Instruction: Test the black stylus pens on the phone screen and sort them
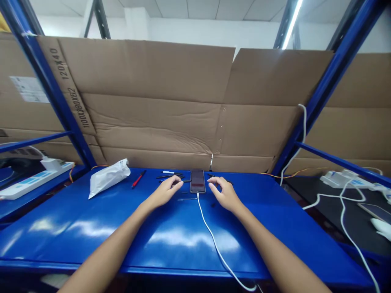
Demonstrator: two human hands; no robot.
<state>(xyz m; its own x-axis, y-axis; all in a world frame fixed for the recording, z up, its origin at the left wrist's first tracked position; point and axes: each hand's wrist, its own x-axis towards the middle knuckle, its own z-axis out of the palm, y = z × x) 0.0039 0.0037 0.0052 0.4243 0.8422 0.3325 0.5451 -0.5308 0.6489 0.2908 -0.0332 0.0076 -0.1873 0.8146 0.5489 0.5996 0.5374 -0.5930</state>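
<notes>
My left hand (pixel 166 191) is just left of a phone (pixel 198 181), thumb and forefinger pinched. A thin black pen part (pixel 187 181) sticks out from those fingertips toward the phone. To the phone's right, my right hand (pixel 225 193) hovers with thumb and forefinger apart and nothing visible between them. The phone lies flat with a dark screen, a white cable (pixel 210 232) plugged into its near end. A thin clear rod (pixel 187 199) lies in front of it, and a small black piece (pixel 213 205) sits near my right hand. Several dark pens (pixel 163 177) lie behind my left hand.
On the blue table (pixel 100 240), a white plastic bag (pixel 109 178) and a red pen (pixel 138 179) lie to the left. Cardboard (pixel 152 73) walls the back between blue posts. Power strips (pixel 36 179) and white cables are on the side surfaces.
</notes>
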